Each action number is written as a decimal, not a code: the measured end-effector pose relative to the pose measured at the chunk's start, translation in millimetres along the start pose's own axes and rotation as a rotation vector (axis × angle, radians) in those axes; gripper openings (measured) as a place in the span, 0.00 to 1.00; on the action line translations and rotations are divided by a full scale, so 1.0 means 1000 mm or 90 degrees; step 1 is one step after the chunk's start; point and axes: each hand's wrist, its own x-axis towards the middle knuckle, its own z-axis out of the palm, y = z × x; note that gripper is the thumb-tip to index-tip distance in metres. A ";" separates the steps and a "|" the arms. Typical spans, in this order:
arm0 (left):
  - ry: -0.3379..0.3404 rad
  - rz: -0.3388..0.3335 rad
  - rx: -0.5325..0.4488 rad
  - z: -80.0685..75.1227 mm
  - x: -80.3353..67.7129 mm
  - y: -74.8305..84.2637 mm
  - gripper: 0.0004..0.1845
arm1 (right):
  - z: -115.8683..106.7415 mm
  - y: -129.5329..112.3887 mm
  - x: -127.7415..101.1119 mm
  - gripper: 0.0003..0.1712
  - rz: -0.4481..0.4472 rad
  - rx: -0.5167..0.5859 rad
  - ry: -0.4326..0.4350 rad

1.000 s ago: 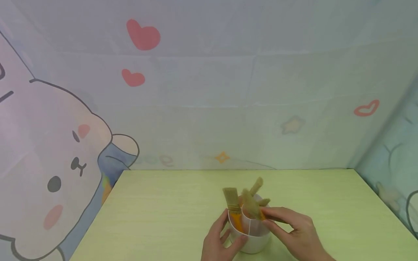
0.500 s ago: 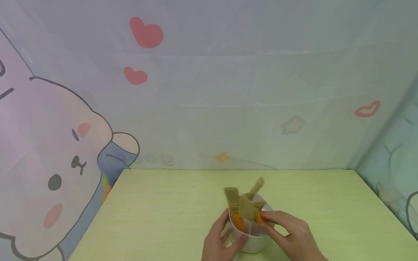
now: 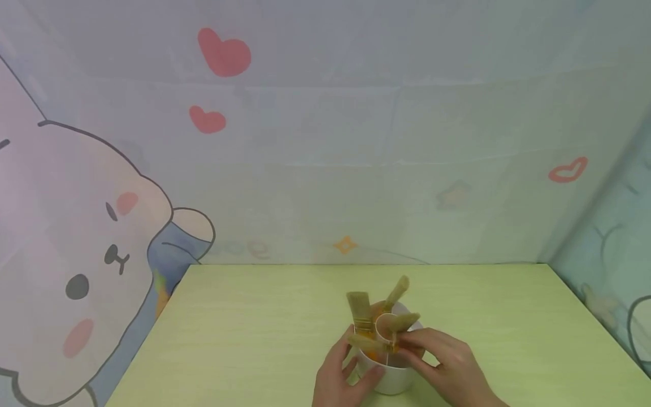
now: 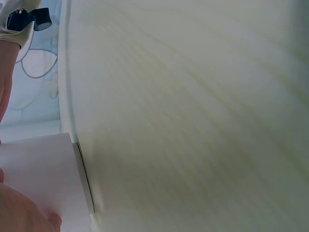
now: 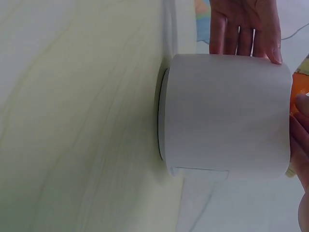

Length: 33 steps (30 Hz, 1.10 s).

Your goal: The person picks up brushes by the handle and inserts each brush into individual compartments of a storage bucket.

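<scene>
A white round cup [image 3: 391, 381] with inner dividers stands near the front of the pale green table [image 3: 254, 328]. Several flat brushes with orange handles stand in it, bristles up [image 3: 357, 304]. My left hand [image 3: 351, 370] holds the cup's left side, fingers against the wall and thumb in front; those fingers [image 5: 246, 29] show above the cup [image 5: 224, 113] in the right wrist view. My right hand [image 3: 412, 342] pinches one brush [image 3: 365, 341] that lies tilted across the rim, bristles pointing left. The left wrist view shows only the cup's wall [image 4: 38, 179] and table.
The table's far edge meets a cartoon backdrop [image 3: 325, 169] with hearts and a bear, and more cloth hangs at the right [image 3: 610, 271]. Bare tabletop spreads left, right and behind the cup. The right arm's wrist strap [image 4: 29, 19] shows in the left wrist view.
My right hand has lowered its brush into the cup and tipped it, so its bristles now point left across the rim. The left hand has stayed on the cup.
</scene>
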 end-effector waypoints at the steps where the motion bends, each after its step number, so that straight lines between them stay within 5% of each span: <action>1: -0.001 0.002 0.002 0.000 0.000 0.000 0.45 | 0.001 -0.001 0.001 0.17 -0.004 0.006 -0.003; 11: 0.002 -0.006 0.043 -0.003 0.000 0.002 0.46 | -0.004 -0.008 0.008 0.20 -0.041 -0.044 -0.003; 20: 0.003 0.028 0.050 -0.001 0.001 -0.002 0.46 | -0.007 -0.018 0.024 0.19 -0.134 -0.004 0.028; 33: -0.008 0.003 0.019 -0.002 0.000 -0.003 0.46 | -0.004 -0.017 0.021 0.20 -0.102 -0.045 0.001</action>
